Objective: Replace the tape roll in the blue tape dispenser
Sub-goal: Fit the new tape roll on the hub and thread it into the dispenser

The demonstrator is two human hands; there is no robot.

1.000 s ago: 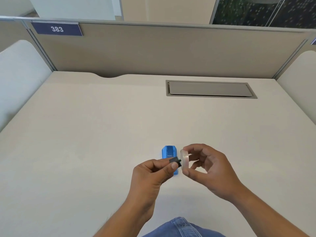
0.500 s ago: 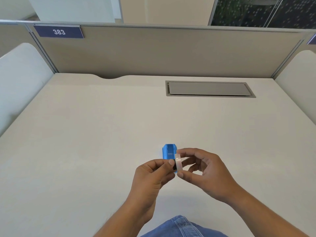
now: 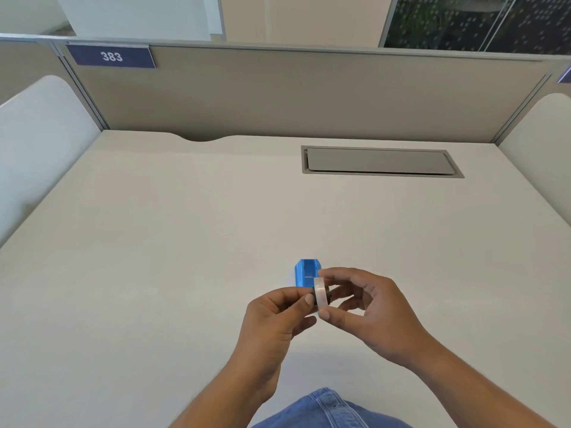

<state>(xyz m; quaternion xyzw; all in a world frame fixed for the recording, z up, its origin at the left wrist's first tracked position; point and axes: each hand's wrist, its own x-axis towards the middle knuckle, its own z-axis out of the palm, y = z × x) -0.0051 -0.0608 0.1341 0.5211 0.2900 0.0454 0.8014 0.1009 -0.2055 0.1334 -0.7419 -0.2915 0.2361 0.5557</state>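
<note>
The blue tape dispenser point(image 3: 305, 272) lies on the desk just beyond my hands, its open side up; its near end is hidden behind my fingers. My right hand point(image 3: 367, 310) pinches a clear tape roll point(image 3: 320, 293) edge-on between thumb and forefinger. My left hand point(image 3: 278, 316) holds a small black spool hub point(image 3: 315, 296) with thumb and forefinger, pushed into the roll's centre hole. Both hands meet just above the desk, in front of the dispenser.
The pale desk point(image 3: 185, 242) spreads wide on all sides. A grey cable hatch point(image 3: 378, 162) is set into it at the back right. A beige partition point(image 3: 293, 94) with a "383" sign point(image 3: 112, 56) closes off the back. My jeans-clad knee point(image 3: 324, 409) shows at the bottom.
My hands came together: the black hub, held apart from the roll a second ago, now sits inside the roll's hole. The roll has shifted left toward my left hand.
</note>
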